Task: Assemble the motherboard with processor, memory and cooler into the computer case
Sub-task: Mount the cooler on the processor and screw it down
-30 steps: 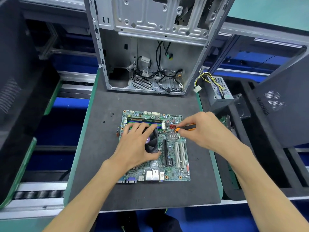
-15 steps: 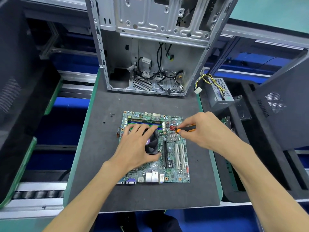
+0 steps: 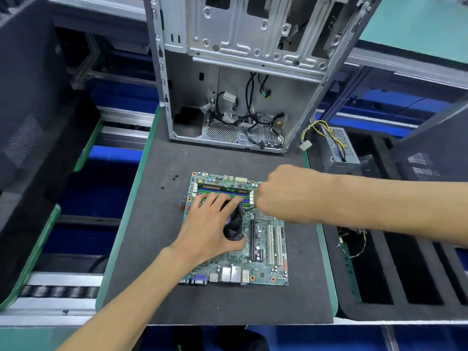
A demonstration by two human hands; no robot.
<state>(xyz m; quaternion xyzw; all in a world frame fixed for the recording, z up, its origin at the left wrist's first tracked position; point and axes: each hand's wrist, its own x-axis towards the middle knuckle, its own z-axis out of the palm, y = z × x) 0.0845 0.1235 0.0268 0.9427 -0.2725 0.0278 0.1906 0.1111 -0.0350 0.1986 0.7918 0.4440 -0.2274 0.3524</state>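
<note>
**Cooler being fixed to the board; case not yet filled**

Three loose screws (image 3: 170, 180) lie on the dark mat (image 3: 157, 249) left of the board (image 3: 263, 259), which rests flat at the mat's middle. The left hand (image 3: 211, 230) lies spread over the cooler (image 3: 234, 224), fingers straight, pressing it down onto the board. Memory (image 3: 222, 190) already sits in its slots along the board's far edge. The right hand (image 3: 283, 196) is a closed fist at the cooler's far right corner; a thin dark shaft (image 3: 249, 209) pokes from under it toward the cooler, so it probably grips a screwdriver, though the handle is hidden.

By this reckoning the cooler is mid-fastening. Moving the board into the case (image 3: 240, 72), which stands open and empty of it behind the mat with loose cables (image 3: 255, 117) inside, is still to do.

The mat tops a green-edged pallet on a conveyor line. A power supply (image 3: 339, 148) sits to the right, beside black foam trays (image 3: 405, 274).
</note>
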